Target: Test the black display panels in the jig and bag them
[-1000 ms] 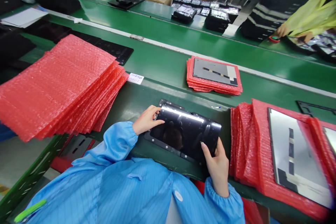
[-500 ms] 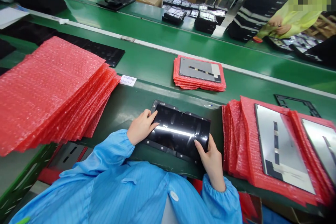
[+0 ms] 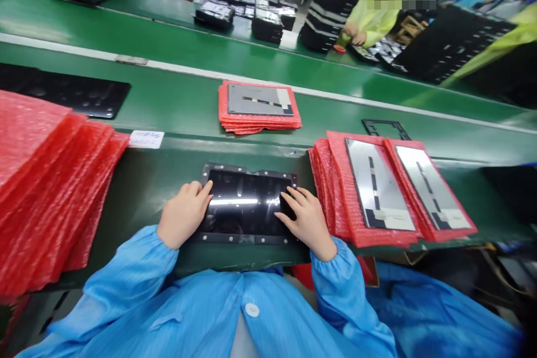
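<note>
Our left hand and right hand rest open on a glossy black display panel, while two silver-backed panels already lie on red bubble bags to the right and a bag stack waits left.

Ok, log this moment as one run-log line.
left hand: on black display panel; right hand: on panel; grip: flat, fingers spread; nearby: red bubble-wrap bags

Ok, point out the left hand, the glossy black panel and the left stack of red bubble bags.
left hand point(image 3: 183, 213): head view, on its back.
glossy black panel point(image 3: 247, 204): head view, on its face between the hands.
left stack of red bubble bags point(image 3: 46, 190): head view, on its top layers.
</note>
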